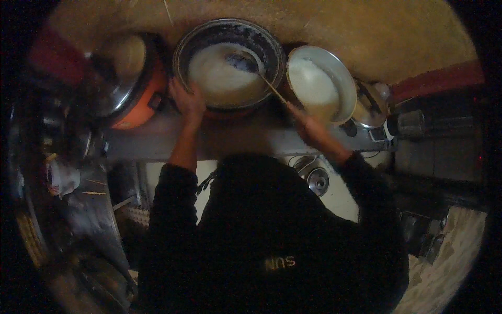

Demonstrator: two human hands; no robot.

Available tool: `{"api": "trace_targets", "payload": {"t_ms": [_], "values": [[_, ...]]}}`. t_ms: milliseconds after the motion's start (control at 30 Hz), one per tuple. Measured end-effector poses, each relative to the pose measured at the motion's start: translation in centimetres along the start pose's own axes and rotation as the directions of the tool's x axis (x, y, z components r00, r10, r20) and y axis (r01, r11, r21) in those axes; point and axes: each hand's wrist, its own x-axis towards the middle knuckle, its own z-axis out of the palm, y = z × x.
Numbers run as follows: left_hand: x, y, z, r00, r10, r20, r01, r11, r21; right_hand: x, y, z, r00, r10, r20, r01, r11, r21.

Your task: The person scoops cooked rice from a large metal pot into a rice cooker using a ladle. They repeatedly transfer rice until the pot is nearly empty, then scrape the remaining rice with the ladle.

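A large round dark-walled pot [229, 103] stands before me with a pale, whitish content [213, 74] in it. My left hand [187, 96] rests at the pot's near left rim, its fingers at the edge. The long handle of a ladle [274, 89] is in my right hand [308, 123], right of the pot. Its dark round bowl is over or in the pale content; its depth is unclear. Just right of the pot, a light metal basin [345, 88] holds more whitish content and stands tilted in view.
An orange vessel [137, 112] with a shiny lid is at the left. A metal lidded container [370, 108] stands beyond the basin. The metal counter's front edge [133, 151] runs before me. A white container [62, 176] sits on a lower surface at the left.
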Motion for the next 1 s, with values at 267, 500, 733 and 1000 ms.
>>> {"api": "trace_targets", "payload": {"t_ms": [267, 500, 733, 1000], "values": [[0.2, -3.9, 0.4, 0.989, 0.103, -0.107, -0.113, 0.989, -0.095, -2.6, -7.0, -5.5, 0.890, 0.345, 0.297, -0.405, 0.304, 0.862], [-0.4, -1.1, -0.7, 0.996, 0.039, -0.079, -0.042, 0.999, -0.031, -8.1, -2.3, -10.2, 0.829, 0.556, 0.048, -0.328, 0.416, 0.848], [0.4, -1.5, -0.7, 0.999, 0.053, -0.008, -0.054, 0.998, -0.045, -7.4, 15.2, -8.4, 0.829, 0.534, -0.164, -0.529, 0.845, 0.076], [-0.1, -2.0, -0.8, 1.000, -0.006, -0.021, 0.006, 1.000, 0.010, -4.0, 7.4, -6.7, 0.763, 0.625, 0.166, -0.521, 0.442, 0.730]]}}
